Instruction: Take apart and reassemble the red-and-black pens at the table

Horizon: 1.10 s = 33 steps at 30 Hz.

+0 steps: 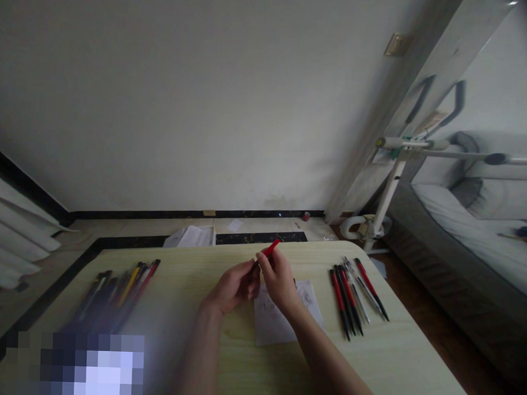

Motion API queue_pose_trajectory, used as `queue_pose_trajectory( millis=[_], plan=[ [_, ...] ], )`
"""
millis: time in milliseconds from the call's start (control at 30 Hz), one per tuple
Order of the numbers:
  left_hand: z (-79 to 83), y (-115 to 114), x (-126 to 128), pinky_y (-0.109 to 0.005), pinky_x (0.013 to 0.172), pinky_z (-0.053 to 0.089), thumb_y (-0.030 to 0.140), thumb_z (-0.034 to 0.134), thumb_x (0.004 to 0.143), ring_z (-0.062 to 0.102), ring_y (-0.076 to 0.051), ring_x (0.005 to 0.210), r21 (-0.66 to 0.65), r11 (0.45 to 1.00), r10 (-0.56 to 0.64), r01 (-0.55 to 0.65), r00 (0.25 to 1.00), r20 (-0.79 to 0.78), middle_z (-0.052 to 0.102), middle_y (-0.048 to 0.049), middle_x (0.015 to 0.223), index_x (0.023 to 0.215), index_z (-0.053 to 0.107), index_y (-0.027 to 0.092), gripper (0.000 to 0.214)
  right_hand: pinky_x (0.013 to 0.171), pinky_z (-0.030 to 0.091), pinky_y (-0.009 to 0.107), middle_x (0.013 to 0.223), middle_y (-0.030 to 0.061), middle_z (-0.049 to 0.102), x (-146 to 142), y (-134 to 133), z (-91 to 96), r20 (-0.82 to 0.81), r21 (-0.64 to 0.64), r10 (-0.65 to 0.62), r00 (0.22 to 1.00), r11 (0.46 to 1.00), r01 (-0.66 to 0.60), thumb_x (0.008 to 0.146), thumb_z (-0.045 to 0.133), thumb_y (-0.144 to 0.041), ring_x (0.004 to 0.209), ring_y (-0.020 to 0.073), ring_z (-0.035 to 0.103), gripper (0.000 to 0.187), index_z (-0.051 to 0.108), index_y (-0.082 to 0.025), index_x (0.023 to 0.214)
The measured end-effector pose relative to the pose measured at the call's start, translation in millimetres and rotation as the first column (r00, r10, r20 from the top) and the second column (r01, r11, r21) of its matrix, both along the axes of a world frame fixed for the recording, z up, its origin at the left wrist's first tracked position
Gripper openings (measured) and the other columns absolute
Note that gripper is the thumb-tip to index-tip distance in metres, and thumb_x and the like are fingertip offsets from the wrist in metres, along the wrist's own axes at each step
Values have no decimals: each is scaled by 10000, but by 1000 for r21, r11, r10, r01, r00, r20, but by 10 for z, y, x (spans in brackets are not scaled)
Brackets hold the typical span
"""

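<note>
Above the middle of the table, a red pen (272,247) with a dark end is held between my two hands. My right hand (281,280) is closed around its red part, thumb along the side. At the dark end, the fingers of my left hand (235,286) are curled in and pinch it. Beneath my right hand lies a white sheet of paper (274,332) with scribbles on it; the wrist covers part of it. To the right, several red-and-black pens (341,304) lie side by side with some clear pens (360,299).
Several pens (128,285) lie in a group at the left of the wooden table (413,364), partly blurred. Papers (193,236) rest beyond the far edge. White exercise equipment (388,196) and a grey sofa (442,273) stand to the right. A curtain (11,235) hangs at left.
</note>
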<state>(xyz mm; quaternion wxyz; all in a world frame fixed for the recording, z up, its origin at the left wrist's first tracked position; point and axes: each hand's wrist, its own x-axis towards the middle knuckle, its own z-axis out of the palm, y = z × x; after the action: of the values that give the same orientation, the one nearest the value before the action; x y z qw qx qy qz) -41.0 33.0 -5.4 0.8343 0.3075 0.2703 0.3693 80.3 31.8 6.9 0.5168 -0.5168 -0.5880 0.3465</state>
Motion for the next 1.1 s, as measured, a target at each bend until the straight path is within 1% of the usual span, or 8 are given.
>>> queue_pose_trajectory(
  millis=[133, 267, 400, 500, 567, 900, 967, 1100],
  plan=[
    [11, -2, -6, -215, 404, 216, 393, 448, 828, 305, -60, 357, -18, 1000, -9, 10, 1000, 9, 352, 45, 415, 615, 459, 152, 322, 521, 431, 228, 658, 14, 583, 3, -11, 25, -25, -35, 63, 998, 997, -64, 804, 501, -323, 576, 130, 555, 168, 546, -161, 806],
    [-9, 6, -22, -219, 400, 217, 374, 490, 797, 304, -61, 354, -22, 999, 23, -23, 1000, 1, 336, 46, 410, 564, 418, 161, 324, 538, 438, 234, 704, 21, 594, 3, -25, 33, 16, -32, 124, 992, 992, -124, 778, 546, -312, 592, 130, 554, 152, 560, -168, 821],
    [-12, 16, -9, -217, 391, 210, 376, 504, 784, 285, -61, 342, -15, 999, 41, -41, 999, -3, 306, 57, 393, 566, 412, 168, 315, 518, 415, 225, 688, 11, 585, 10, -27, 24, 56, 5, 63, 996, 998, -64, 748, 590, -342, 567, 119, 521, 187, 570, -170, 819],
    [10, 13, 12, -214, 386, 199, 390, 501, 790, 279, -57, 341, -3, 998, 65, -65, 998, -18, 305, 62, 402, 582, 415, 168, 316, 481, 377, 215, 625, -4, 562, 18, -31, 38, 87, 18, -22, 996, 1000, 20, 743, 593, -366, 522, 107, 482, 198, 563, -171, 746],
    [26, 8, 20, -211, 384, 188, 392, 509, 787, 280, -53, 345, 10, 997, 73, -73, 997, -38, 319, 61, 420, 593, 419, 165, 312, 467, 356, 213, 593, -10, 548, 21, -39, 64, 102, 10, -44, 994, 999, 43, 755, 578, -375, 502, 103, 463, 211, 552, -171, 703],
    [39, 1, -37, -213, 386, 197, 382, 500, 787, 250, -52, 328, -27, 999, -18, 19, 999, 39, 256, 74, 395, 575, 385, 171, 320, 483, 351, 211, 565, -12, 527, 34, -68, 121, 112, 43, 23, 993, 999, -28, 768, 567, -334, 527, 106, 467, 203, 542, -162, 662],
    [56, 3, -58, -210, 372, 175, 384, 497, 785, 218, -49, 310, -45, 999, -27, 31, 997, 71, 226, 81, 380, 563, 363, 177, 332, 496, 368, 213, 591, -7, 538, 44, -66, 140, 73, 38, 82, 994, 996, -85, 769, 565, -341, 543, 108, 477, 190, 573, -160, 709],
    [92, 14, -84, -206, 351, 156, 387, 473, 790, 178, -47, 287, -81, 996, -17, 24, 996, 93, 175, 88, 359, 525, 306, 185, 372, 485, 408, 212, 667, -1, 567, 65, -45, 181, -162, -16, 175, 971, 984, -180, 794, 523, -343, 554, 108, 508, 243, 566, -170, 960]
  ],
)
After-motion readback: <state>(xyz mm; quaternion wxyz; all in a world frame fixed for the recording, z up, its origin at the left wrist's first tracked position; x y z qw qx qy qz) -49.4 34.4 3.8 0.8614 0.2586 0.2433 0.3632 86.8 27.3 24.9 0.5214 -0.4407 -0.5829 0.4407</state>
